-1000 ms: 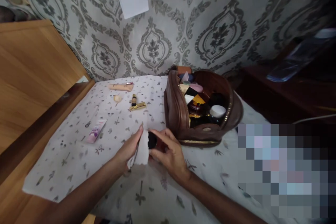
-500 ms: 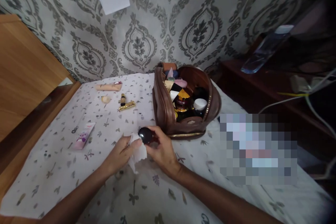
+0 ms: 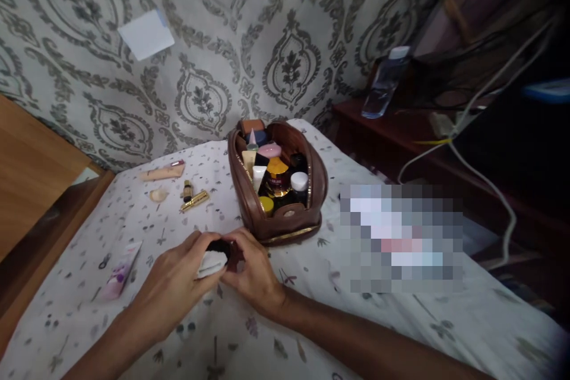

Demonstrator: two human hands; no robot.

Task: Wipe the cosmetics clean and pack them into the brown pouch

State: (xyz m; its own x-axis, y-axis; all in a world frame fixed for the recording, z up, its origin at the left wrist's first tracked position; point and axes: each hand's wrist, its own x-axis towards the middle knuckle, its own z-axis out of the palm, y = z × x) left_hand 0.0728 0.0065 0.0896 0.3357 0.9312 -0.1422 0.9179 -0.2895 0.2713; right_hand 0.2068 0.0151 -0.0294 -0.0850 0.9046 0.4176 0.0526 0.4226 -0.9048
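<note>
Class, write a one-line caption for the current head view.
Two hands, left and right, hold a white cloth and dark object near an open brown bag.

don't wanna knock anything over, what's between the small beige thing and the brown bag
Between the beige thing and brown bag, the head view shows a small dark bottle and a gold tube, then bare patterned cloth.

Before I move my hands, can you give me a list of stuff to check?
1. Left hand holding the white tissue: ok.
2. Right hand has its fingers on the dark round thing: ok.
3. Dark round thing all clean: cannot tell, hands and tissue cover much of it.
4. Brown bag open: ok.
5. Free room at the bag's bottom: cannot tell, things hide it.
6. Sheet free of loose things: not ok, the gold tube lies there.
</note>
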